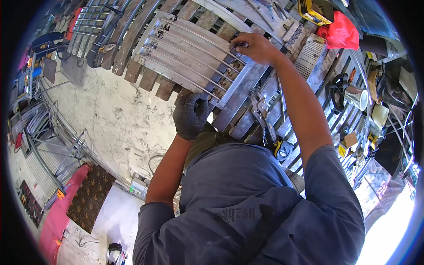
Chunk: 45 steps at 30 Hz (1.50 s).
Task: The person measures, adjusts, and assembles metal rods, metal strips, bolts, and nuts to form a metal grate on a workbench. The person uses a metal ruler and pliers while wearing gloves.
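A metal frame with several parallel rods (194, 48) lies over a pale board bearing handwritten marks, on a slatted wooden workbench (148, 79). My right hand (256, 47), bare, is above the frame's right end rail (234, 86), with its fingers curled and pinched together near the far corner. Whatever those fingers hold is too small to make out. In a dark glove, my left hand (191, 117) is closed at the near edge of the bench, beside the frame's near right corner. Its grip is hidden. Locking pliers (260, 108) lie right of the frame.
A yellow-and-black tape measure (282, 149) sits near my waist. Farther right are a mug (356, 97), a red plastic bag (342, 31) and a yellow box (315, 11). Another barred metal frame (90, 24) stands at the upper left, and metal frames (57, 154) lie at far left.
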{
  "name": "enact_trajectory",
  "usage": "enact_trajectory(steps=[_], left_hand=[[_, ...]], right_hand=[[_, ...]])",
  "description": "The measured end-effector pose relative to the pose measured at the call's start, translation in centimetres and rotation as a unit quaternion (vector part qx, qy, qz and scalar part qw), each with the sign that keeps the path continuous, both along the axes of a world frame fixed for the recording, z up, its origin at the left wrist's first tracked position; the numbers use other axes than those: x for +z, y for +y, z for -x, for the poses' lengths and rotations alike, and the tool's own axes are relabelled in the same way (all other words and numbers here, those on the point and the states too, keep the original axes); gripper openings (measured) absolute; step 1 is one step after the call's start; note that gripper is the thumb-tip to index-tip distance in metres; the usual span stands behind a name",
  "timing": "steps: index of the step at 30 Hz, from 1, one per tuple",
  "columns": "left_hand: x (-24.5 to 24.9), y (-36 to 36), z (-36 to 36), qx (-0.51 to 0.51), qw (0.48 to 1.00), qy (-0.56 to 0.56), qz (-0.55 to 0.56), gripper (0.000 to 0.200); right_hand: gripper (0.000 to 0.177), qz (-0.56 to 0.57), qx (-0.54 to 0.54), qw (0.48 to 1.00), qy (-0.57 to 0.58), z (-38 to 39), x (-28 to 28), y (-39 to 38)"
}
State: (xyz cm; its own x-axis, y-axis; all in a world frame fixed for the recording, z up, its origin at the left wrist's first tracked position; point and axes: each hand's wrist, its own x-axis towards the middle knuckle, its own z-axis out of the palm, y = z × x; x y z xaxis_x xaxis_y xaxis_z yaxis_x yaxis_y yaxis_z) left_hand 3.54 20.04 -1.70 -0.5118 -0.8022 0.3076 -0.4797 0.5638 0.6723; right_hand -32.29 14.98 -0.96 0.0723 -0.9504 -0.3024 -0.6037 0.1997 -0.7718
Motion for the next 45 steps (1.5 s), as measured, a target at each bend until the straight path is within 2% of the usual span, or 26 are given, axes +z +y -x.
enact_trajectory(steps=[3,9,15,18,36,39,40,43,45], left_hand=[[-0.3,0.2,-0.3,0.007,0.999,-0.01,-0.046,0.025],[-0.4,-0.2,-0.1,0.0,1.0,-0.008,0.019,0.022],[-0.1,-0.1,-0.1,0.003,1.0,-0.018,-0.022,0.022],[-0.1,-0.4,-0.1,-0.012,1.0,-0.014,0.014,0.022],[0.3,-0.1,0.0,0.006,0.999,-0.039,-0.007,0.024],[0.4,0.3,0.3,0.053,0.996,-0.026,-0.063,0.024],[0.3,0.2,0.4,0.078,0.995,-0.028,-0.053,0.024],[0.5,-0.4,0.0,0.078,0.994,-0.072,-0.039,0.025],[0.4,-0.4,0.0,0.075,0.994,-0.056,-0.053,0.026]], right_hand=[[0.023,0.004,0.005,1.0,-0.011,0.1,0.3,0.0],[0.023,0.005,-0.003,1.0,-0.011,0.0,0.1,0.0],[0.023,-0.004,-0.017,1.0,-0.011,-0.2,0.1,0.1],[0.024,0.001,-0.012,1.0,-0.009,-0.1,0.1,0.1],[0.028,-0.021,-0.023,0.999,-0.022,0.0,-0.3,0.2],[0.034,0.007,-0.006,1.0,0.003,0.0,-0.5,0.4],[0.04,0.01,-0.032,0.999,-0.027,-0.2,-0.8,0.6],[0.043,-0.011,-0.083,0.996,-0.019,-1.0,0.3,1.1],[0.042,0.041,-0.12,0.992,-0.015,-1.7,1.9,2.6]])
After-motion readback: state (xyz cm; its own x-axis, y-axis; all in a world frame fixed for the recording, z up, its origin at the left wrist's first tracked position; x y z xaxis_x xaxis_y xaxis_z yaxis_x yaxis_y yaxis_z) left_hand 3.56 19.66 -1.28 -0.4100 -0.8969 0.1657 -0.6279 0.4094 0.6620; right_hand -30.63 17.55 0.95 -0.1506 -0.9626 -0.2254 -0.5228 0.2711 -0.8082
